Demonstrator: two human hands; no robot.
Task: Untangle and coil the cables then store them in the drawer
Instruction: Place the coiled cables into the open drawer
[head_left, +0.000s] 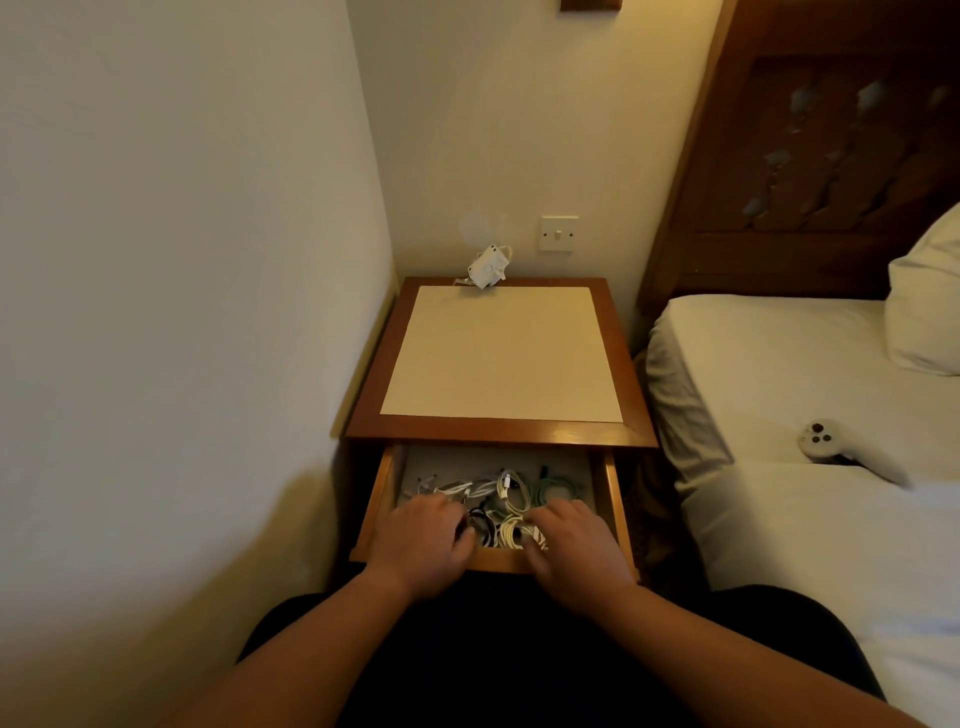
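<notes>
Wooden drawer (382, 499), pulled open beneath the counter (493, 431), full of tangled cables (511, 493) in white, black and green. Left grip (423, 538) down on the pile's left side, fingers bent out of sight, hold impossible to tell. Right grip (574, 543) relaxed, fingers spread flat over white cables. White charger (487, 267) at the counter's back edge.

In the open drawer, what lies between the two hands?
In the head view, a black cable and white cables lie in the drawer between the left hand and the right hand.
</notes>
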